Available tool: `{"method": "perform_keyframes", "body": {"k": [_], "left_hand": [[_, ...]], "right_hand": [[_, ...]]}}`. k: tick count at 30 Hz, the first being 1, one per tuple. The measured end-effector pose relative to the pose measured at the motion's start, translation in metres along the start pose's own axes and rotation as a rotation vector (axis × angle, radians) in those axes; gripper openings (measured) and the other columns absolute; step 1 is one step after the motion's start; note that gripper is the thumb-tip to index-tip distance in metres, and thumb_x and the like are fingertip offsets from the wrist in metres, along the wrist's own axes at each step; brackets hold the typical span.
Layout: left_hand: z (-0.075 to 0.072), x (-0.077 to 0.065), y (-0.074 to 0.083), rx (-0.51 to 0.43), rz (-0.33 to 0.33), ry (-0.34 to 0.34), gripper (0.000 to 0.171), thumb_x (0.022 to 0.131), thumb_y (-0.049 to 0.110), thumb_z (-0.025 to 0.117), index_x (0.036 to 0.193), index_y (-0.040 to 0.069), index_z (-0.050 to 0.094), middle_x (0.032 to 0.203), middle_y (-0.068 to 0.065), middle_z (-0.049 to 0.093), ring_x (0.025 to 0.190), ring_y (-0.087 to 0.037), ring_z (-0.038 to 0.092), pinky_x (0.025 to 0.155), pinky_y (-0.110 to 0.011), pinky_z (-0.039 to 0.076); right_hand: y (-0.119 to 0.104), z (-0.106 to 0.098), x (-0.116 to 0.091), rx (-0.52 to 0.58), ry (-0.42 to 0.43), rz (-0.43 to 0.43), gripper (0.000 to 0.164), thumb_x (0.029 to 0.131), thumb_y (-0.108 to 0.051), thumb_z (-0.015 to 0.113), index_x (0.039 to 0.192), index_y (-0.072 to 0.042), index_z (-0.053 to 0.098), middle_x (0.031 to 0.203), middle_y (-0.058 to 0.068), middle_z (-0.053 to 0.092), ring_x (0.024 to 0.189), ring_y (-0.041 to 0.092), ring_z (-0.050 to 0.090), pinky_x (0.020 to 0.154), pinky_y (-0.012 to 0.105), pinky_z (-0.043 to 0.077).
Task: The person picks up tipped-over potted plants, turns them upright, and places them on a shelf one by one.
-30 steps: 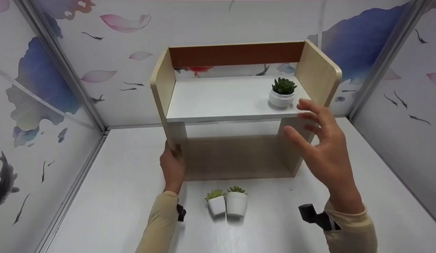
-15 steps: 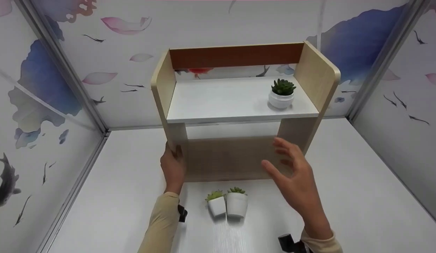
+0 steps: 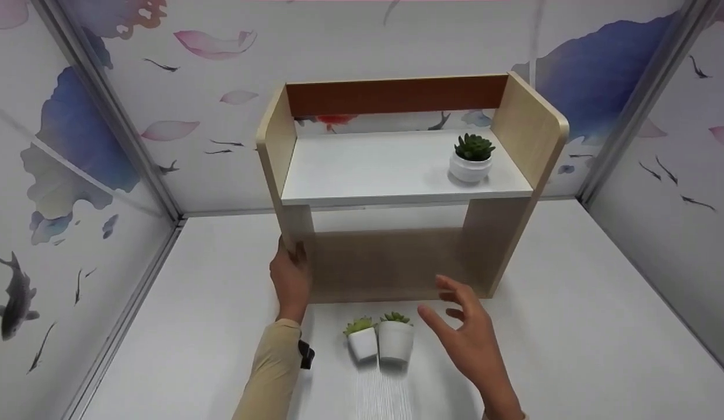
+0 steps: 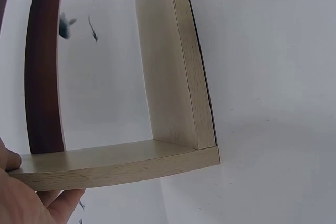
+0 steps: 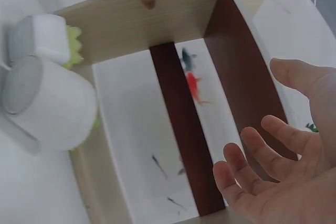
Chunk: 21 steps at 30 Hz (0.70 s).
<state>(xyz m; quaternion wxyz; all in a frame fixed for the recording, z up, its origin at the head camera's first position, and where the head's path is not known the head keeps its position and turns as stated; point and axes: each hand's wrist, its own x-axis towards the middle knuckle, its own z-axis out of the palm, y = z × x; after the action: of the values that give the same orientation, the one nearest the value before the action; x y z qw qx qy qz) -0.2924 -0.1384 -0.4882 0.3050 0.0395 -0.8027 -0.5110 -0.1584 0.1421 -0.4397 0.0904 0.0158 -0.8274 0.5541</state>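
Note:
My left hand (image 3: 290,280) grips the left side panel of a small wooden shelf (image 3: 405,195), thumb on the inner face and fingers outside, as the left wrist view also shows. My right hand (image 3: 464,332) hovers with fingers spread and bent, holding nothing, just right of two potted succulents. Of these, the larger white pot (image 3: 395,341) is nearer to it; the smaller squarish pot (image 3: 362,343) leans beside it. Both stand on the table in front of the shelf. A dark green succulent in a round white pot (image 3: 470,166) sits at the right of the upper board.
The shelf stands on a white table (image 3: 595,326), its lower compartment (image 3: 391,262) facing me. Printed panels with fish and petals (image 3: 385,41) close off the back and both sides. Metal frame posts (image 3: 114,111) run along the corners.
My right hand has come down and leftward from beside the upper board to near the two pots on the table. The left hand keeps its grip on the shelf.

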Motion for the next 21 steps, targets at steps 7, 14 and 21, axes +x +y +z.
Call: {"method": "perform_keyframes", "body": {"k": [7, 14, 21], "left_hand": [[0.001, -0.001, 0.0, -0.004, 0.009, 0.005, 0.044, 0.108, 0.013, 0.054, 0.148, -0.004, 0.047, 0.141, -0.024, 0.059, 0.132, -0.035, 0.058, 0.105, -0.051, 0.05], [0.001, -0.001, 0.002, -0.005, 0.033, 0.007, 0.042, 0.107, 0.011, 0.054, 0.147, -0.003, 0.048, 0.141, -0.023, 0.06, 0.133, -0.035, 0.057, 0.109, -0.049, 0.048], [0.001, -0.001, -0.001, 0.01, 0.032, 0.016, 0.043, 0.106, 0.008, 0.056, 0.147, -0.003, 0.048, 0.142, -0.022, 0.06, 0.133, -0.034, 0.058, 0.108, -0.049, 0.049]], "right_hand": [[0.02, 0.016, -0.005, -0.022, -0.031, 0.096, 0.062, 0.092, -0.033, 0.078, 0.146, -0.017, 0.054, 0.145, 0.008, 0.056, 0.128, 0.029, 0.055, 0.108, 0.053, 0.046], [0.044, 0.03, -0.008, -0.052, -0.066, 0.131, 0.063, 0.093, -0.035, 0.077, 0.147, -0.015, 0.052, 0.143, 0.01, 0.056, 0.127, 0.031, 0.056, 0.104, 0.053, 0.048], [0.064, 0.043, -0.008, -0.057, -0.132, 0.161, 0.066, 0.092, -0.037, 0.078, 0.147, -0.012, 0.051, 0.144, 0.013, 0.055, 0.125, 0.032, 0.056, 0.102, 0.054, 0.049]]}}
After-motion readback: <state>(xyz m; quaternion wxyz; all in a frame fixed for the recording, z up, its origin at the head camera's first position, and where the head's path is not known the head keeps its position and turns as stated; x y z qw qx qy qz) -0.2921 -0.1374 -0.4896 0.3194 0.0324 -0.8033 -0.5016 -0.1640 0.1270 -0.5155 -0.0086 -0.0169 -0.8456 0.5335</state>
